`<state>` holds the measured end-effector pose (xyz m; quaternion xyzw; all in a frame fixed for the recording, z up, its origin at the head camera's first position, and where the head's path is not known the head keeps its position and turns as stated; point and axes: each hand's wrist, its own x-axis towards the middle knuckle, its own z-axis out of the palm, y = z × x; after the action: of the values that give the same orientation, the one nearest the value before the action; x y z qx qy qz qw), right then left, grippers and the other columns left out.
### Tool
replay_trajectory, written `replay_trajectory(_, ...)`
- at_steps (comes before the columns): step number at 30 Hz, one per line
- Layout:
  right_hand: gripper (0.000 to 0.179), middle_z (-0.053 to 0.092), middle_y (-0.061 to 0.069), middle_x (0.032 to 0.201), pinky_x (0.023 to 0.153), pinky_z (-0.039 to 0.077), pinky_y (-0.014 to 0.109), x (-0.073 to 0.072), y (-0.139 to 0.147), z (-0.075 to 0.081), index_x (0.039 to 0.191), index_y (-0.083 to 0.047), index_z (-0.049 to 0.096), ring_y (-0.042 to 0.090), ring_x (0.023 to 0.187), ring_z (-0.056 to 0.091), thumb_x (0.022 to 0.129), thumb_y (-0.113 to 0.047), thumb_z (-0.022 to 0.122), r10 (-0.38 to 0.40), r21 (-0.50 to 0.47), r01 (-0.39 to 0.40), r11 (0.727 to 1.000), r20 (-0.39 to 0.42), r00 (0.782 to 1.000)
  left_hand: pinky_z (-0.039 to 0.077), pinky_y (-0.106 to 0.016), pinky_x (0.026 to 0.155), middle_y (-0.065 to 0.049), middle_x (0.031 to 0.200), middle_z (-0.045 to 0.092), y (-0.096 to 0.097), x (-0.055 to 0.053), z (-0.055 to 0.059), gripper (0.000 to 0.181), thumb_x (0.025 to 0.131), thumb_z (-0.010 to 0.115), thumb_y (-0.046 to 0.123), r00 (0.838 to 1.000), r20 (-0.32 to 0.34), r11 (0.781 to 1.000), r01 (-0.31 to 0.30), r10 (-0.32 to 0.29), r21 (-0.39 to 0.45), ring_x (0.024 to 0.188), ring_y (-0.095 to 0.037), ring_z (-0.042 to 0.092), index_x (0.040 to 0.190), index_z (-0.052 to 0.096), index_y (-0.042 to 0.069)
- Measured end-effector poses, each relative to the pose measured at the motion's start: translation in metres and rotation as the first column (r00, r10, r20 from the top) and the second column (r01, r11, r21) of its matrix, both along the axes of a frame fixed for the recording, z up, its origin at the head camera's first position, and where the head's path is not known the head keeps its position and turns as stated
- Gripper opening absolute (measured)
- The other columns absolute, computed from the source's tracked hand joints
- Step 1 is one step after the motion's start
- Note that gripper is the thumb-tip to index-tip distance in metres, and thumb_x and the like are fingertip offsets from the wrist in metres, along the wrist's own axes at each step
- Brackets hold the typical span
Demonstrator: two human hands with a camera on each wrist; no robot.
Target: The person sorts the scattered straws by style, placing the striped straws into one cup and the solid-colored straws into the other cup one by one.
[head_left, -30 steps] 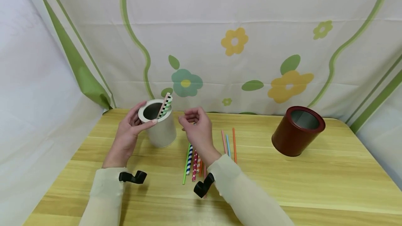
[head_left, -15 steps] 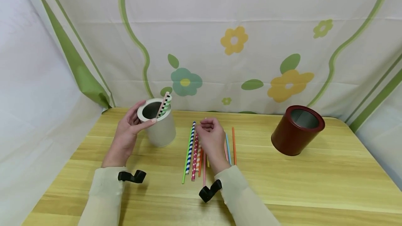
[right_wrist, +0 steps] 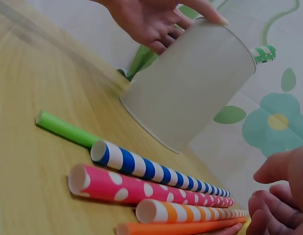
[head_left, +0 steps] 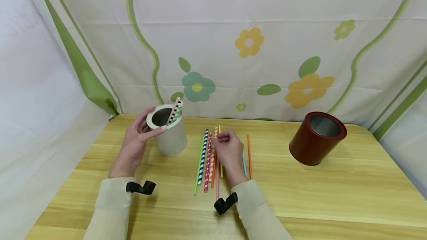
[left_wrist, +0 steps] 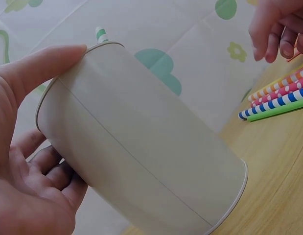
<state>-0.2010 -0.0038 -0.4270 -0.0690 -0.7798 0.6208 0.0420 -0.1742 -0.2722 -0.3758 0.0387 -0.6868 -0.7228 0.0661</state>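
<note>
My left hand [head_left: 135, 140] grips the white can [head_left: 171, 140] at its upper left side, thumb on the rim. Inside the can lean several paper straws [head_left: 176, 111], pale pink, black-and-white and green-and-white, their tops above the rim. Over the loose straws on the table hovers my right hand [head_left: 230, 153], fingers loosely curled, with nothing seen between them. Nearest it are an orange-striped straw [right_wrist: 175, 213], an orange straw [right_wrist: 161, 228] and a yellow straw [head_left: 221, 171]. Farther left lie a pink dotted straw [right_wrist: 127, 186], a blue-striped straw [right_wrist: 136, 164] and a green straw [right_wrist: 68, 129].
A dark red can [head_left: 305, 145] stands at the right of the wooden table [head_left: 333, 203]. A thin orange straw [head_left: 249, 156] and a blue straw [head_left: 244, 164], partly hidden, lie right of my right hand. A flowered curtain [head_left: 217, 47] hangs behind the table.
My right hand has moved right, from beside the white can to above the loose straws, uncovering the tops of those on the left. The left hand and both cans have stayed put.
</note>
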Motion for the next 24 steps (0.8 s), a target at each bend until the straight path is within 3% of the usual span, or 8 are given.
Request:
replay_trajectory(8, 0.022, 0.074, 0.008, 0.094, 0.068, 0.055, 0.027, -0.0031, 0.0027, -0.0064, 0.103, -0.007, 0.07, 0.019, 0.081, 0.068, 0.088, -0.011, 0.085, 0.057, 0.12, -0.058, 0.991, 0.008, 0.998, 0.044, -0.015, 0.107, -0.004, 0.169, 0.045, 0.0005, 0.0005, 0.0006, 0.081, 0.097, 0.079, 0.004, 1.0, -0.001, 1.0, -0.005, 0.005, 0.002, 0.14, -0.015, 0.049, 0.166, 0.041, 0.022)
replay_trajectory(17, 0.026, 0.073, 0.006, 0.096, 0.073, 0.058, 0.033, -0.0031, 0.0008, -0.0062, 0.103, -0.01, 0.069, 0.019, 0.083, 0.069, 0.086, -0.01, 0.088, 0.07, 0.267, -0.074, 0.961, 0.024, 0.997, 0.042, -0.015, 0.109, -0.004, 0.171, 0.043, 0.0022, 0.0003, 0.0033, 0.081, 0.097, 0.078, 0.004, 1.0, 0.0, 1.0, 0.003, -0.003, 0.004, 0.142, -0.014, 0.048, 0.167, 0.041, 0.022)
replay_trajectory(24, 0.027, 0.07, 0.004, 0.093, 0.068, 0.056, 0.032, 0.0, -0.0005, -0.0058, 0.104, -0.01, 0.068, 0.018, 0.079, 0.065, 0.085, -0.01, 0.087, 0.096, 0.36, -0.084, 0.929, -0.016, 0.995, 0.041, -0.016, 0.109, -0.003, 0.17, 0.044, 0.0027, 0.0006, 0.003, 0.082, 0.096, 0.078, 0.003, 1.0, -0.004, 1.0, 0.006, -0.006, 0.011, 0.143, -0.016, 0.047, 0.167, 0.041, 0.021)
